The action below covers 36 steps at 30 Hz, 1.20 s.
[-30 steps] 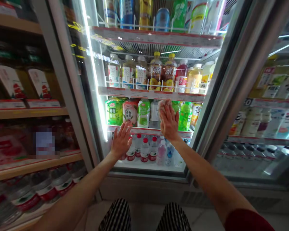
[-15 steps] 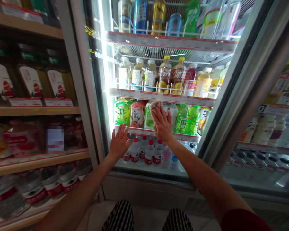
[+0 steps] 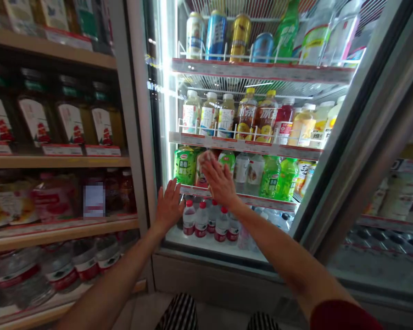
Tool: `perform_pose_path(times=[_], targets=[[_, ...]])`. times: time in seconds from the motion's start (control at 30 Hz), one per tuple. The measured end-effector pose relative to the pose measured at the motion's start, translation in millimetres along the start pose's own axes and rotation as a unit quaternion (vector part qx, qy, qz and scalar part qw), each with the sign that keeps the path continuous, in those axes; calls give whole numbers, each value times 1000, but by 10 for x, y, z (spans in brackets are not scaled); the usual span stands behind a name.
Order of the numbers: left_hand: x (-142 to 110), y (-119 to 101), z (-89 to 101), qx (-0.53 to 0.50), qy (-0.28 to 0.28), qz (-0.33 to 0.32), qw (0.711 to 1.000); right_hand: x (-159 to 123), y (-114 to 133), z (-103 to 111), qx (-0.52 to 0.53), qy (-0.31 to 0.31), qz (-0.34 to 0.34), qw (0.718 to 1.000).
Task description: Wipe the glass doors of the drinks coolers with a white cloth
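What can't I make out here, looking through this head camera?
All in the head view:
Pinkish cloth: mostly hidden by the right hand; gripped or merely pressed, I can't tell.
Palm of the left hand: hidden by the hand's own back.
Tall green bottle: top cut off by the upper edge.
Upper label strip: print too small and blurred.

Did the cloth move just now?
Yes. Under the right hand, the cloth has moved left, nearer the green bottle on its left.
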<state>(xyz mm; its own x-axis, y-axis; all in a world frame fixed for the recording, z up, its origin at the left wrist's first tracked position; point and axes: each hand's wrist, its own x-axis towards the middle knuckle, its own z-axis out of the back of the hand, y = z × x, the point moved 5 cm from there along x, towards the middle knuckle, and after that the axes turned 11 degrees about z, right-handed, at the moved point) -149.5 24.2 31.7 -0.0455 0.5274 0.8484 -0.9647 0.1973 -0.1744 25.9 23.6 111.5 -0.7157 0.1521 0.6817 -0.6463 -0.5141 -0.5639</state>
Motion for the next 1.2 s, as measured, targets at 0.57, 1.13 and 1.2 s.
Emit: perform_pose_path(times=[0.57, 1.13, 1.2], targets=[[-56, 596, 126, 31, 0, 51, 998, 356, 873, -580, 76, 67, 144, 984], [57, 763, 428, 26, -38, 115, 992, 125, 1019, -647, 73, 46, 238, 968], [61, 742, 438, 25, -37, 112, 993, 90, 693, -487, 54, 18, 175, 983]])
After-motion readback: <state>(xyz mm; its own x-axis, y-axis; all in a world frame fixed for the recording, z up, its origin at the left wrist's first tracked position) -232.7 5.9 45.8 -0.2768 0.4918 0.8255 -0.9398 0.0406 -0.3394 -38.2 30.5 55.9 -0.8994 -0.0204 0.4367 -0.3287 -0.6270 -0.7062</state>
